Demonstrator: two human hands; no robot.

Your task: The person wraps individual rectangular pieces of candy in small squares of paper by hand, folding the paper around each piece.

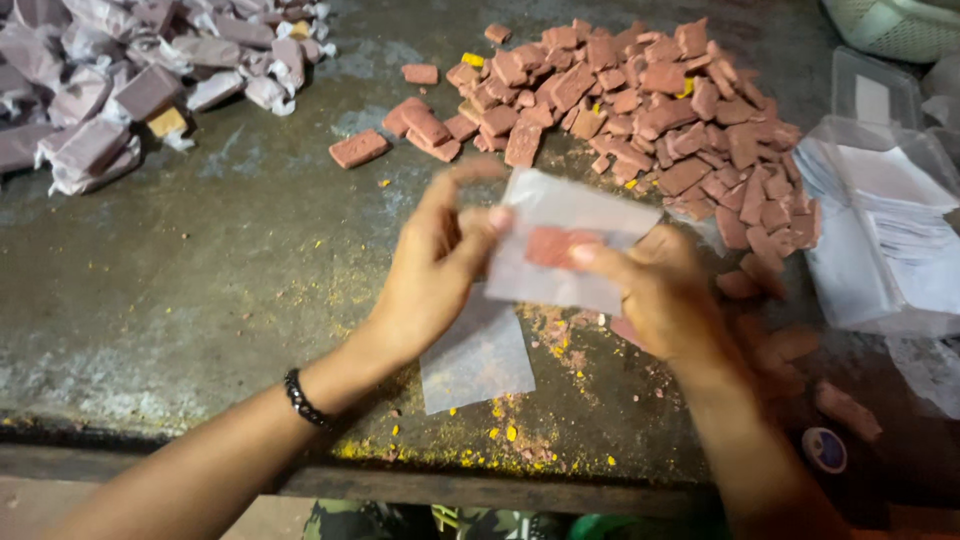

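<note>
Both my hands hold up a translucent wrapper sheet with a reddish-brown candy block lying on it. My left hand pinches the sheet's left edge with thumb and fingers. My right hand grips the right side, thumb on the block. Another loose wrapper sheet lies flat on the dark worktable just below my hands. A black bead bracelet is on my left wrist.
A large pile of unwrapped reddish blocks covers the table's far right. Wrapped candies are heaped at the far left. A stack of wrapper sheets in a plastic bag sits at right. Yellow crumbs dot the front edge.
</note>
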